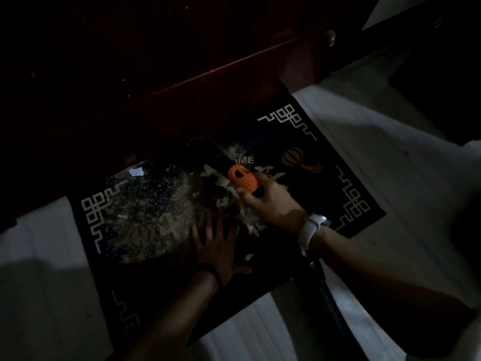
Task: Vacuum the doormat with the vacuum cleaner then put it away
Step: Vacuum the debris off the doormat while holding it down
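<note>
Head view: the right hand (270,201) grips the orange-and-black vacuum nozzle (240,178), its long axis pointing up-left over the debris-strewn black patterned doormat (325,162). The left hand (217,246) presses flat, fingers spread, just beside the nozzle, nearer the litter (156,204).

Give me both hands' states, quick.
Left hand: open, flat on the doormat.
Right hand: gripping the orange vacuum handle.

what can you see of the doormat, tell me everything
The doormat is a dark rectangle with pale angular corner patterns, an orange ornament and part of a word ending "OME". It lies flat on the pale floor, askew in view, its far edge at the dark red door. Pale dust and paper scraps cover its left and middle. The left hand presses flat on it; the right hand grips the orange vacuum handle over the mess.
</note>
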### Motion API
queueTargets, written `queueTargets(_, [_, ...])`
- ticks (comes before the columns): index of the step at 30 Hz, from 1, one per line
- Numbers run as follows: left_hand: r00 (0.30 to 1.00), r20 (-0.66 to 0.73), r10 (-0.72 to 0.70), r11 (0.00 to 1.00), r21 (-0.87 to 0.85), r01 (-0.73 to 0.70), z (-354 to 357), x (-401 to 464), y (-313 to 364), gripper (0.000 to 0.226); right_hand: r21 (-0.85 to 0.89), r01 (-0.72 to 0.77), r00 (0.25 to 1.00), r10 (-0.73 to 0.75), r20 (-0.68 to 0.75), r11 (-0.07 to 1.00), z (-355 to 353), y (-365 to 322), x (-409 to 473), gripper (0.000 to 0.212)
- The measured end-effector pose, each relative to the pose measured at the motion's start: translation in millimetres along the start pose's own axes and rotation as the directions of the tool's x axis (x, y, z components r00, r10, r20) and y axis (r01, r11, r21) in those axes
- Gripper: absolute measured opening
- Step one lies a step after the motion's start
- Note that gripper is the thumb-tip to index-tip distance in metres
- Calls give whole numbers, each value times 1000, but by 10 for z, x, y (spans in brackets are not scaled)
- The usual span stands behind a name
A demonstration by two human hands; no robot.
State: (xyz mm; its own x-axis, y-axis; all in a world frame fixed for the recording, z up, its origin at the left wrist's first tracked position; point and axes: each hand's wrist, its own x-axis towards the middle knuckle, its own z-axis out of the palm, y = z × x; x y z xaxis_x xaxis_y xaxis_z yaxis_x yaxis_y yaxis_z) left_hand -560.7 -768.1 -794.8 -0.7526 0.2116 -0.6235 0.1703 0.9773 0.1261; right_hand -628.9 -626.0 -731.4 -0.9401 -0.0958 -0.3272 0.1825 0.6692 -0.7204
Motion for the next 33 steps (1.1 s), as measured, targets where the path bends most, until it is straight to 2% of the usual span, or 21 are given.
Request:
queueTargets(3, [1000,-28,3,1000,-24,-4,20,-2,-6,117,27,-68,989,71,-128,997,-340,125,137,33])
queueTargets(6, [999,-48,5,1000,-30,-6,32,5,-5,117,124,-143,930,177,-322,982,-776,363,235,34])
queueTargets(8, [999,-45,7,999,-33,-8,28,-4,-3,117,152,-166,900,213,-380,974,-894,443,254,33])
queueTargets(11, [999,-43,7,999,-34,-9,15,-7,-3,117,48,-178,933,184,-310,983,-672,306,130,35])
queueTargets(13, [999,-42,7,1000,-17,-8,14,-4,-3,117,-22,-120,980,115,-163,992,-409,142,-38,36])
queueTargets(15, [999,-42,4,1000,-4,-4,28,1,-6,118,-89,-72,997,69,-40,993,-269,35,-196,39])
queueTargets(17, [998,-63,2,1000,6,-2,59,4,-9,118,-85,-56,996,49,-81,995,-356,33,-214,38])
queueTargets(20, [997,-82,10,1000,-12,-11,81,11,-20,117,-3,-141,951,135,-278,990,-667,137,-110,33])
queueTargets(22, [997,-77,23,999,-21,-25,70,12,-24,117,5,-202,928,193,-320,979,-715,186,-84,33])
queueTargets(24, [997,-67,28,999,-25,-30,48,10,-26,117,24,-207,946,206,-251,978,-579,179,-162,33])
queueTargets(27, [999,-49,13,999,-38,-15,29,10,-21,117,37,-162,986,163,-31,986,-327,83,-387,25])
queueTargets(28, [999,-45,13,999,-37,-14,27,8,-16,117,32,-151,988,152,-8,988,-340,60,-435,24])
queueTargets(30, [999,-47,11,999,-37,-13,33,7,-21,117,56,-150,984,154,-85,987,-511,63,-400,22])
queueTargets(33, [999,-47,24,999,-27,-25,36,-1,-29,117,45,-214,932,218,-289,976,-759,129,-177,27])
